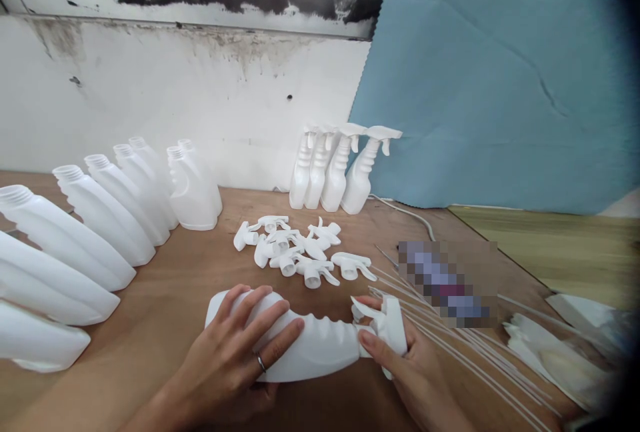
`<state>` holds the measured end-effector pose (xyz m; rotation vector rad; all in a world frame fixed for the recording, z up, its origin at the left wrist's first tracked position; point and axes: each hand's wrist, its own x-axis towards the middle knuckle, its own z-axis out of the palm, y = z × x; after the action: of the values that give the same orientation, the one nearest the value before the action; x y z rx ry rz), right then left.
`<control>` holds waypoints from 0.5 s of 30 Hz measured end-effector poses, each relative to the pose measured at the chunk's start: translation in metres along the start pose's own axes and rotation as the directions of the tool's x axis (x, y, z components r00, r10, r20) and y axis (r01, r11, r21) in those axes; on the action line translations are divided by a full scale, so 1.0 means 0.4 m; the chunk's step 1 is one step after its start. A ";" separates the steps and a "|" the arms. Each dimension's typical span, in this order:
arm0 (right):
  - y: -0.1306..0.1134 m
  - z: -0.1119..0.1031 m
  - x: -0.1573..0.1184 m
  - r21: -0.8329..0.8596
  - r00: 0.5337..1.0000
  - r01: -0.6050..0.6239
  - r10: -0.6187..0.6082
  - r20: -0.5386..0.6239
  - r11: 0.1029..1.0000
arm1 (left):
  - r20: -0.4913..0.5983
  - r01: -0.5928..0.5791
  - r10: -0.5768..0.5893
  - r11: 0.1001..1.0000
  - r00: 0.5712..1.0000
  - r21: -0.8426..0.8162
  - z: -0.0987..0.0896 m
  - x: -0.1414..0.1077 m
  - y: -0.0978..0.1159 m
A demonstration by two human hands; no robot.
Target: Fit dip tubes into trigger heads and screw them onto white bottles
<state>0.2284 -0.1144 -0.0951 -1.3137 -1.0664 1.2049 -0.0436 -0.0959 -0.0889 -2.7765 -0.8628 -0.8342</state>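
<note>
Right now you hold a white plastic bottle (320,347) on its side at the near middle of the wooden table (170,312), neck toward the right. Its body is smooth and rounded, and the neck narrows into rippled finger grips. Your left hand (250,335) wraps the body with its fingers slightly spread, a plain metal ring (260,361) on one of them. Your right hand (407,352) pinches a glossy white trigger head (394,325) at the bottle's mouth, thumb near the collar.

Beyond them lies a jumble of loose trigger heads (300,249), curved and hard-edged. Farther back, four upright bottles with heads (334,182) stand close together by the white, stained wall (200,85). To the left, you have a row of open bottles (107,215) with threaded necks; the nearest are cut off at the edge. Thin, straight tubes (483,349) fan out at the right, beside crumpled plastic (555,352).

Your left thumb is mostly hidden under the bottle, and your right fingers largely behind the head. You cannot tell how tightly the collar sits. A pixelated patch (445,285) masks a bluish-purple object at the right.
</note>
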 end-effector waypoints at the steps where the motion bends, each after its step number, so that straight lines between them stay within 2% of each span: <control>1: 0.002 0.001 0.002 0.015 1.000 -0.004 0.004 -0.014 1.000 | 0.002 0.003 -0.003 1.000 1.000 0.002 0.001 0.001 0.000; 4: 0.002 0.008 0.003 0.096 1.000 0.007 -0.007 0.004 0.995 | -0.005 0.013 -0.013 1.000 1.000 0.003 -0.001 0.005 -0.002; 7: 0.004 0.017 0.001 0.257 0.988 0.037 -0.074 0.134 0.966 | -0.011 0.038 -0.038 0.997 0.999 -0.067 -0.014 0.011 -0.002; 9: 0.018 0.016 0.004 0.336 0.959 0.034 -0.126 0.254 0.941 | 0.008 0.074 -0.074 0.987 0.997 -0.143 -0.025 0.014 0.000; 11: 0.038 0.009 0.013 0.323 0.931 0.052 -0.163 0.327 0.945 | 0.031 0.104 -0.100 0.974 0.995 -0.202 -0.034 0.016 0.003; 12: 0.048 0.004 0.019 0.281 0.924 0.097 -0.191 0.331 0.955 | 0.037 0.107 -0.102 0.970 0.994 -0.219 -0.036 0.017 0.005; 15: 0.057 -0.012 0.036 0.109 0.911 0.317 -0.334 0.240 0.942 | 0.033 0.092 -0.087 0.966 0.996 -0.241 -0.036 0.019 0.011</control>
<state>0.2341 -0.1027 -0.1193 -0.8971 -1.3580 1.1614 -0.0426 -0.0994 -0.0726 -2.9795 -0.9561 -0.9866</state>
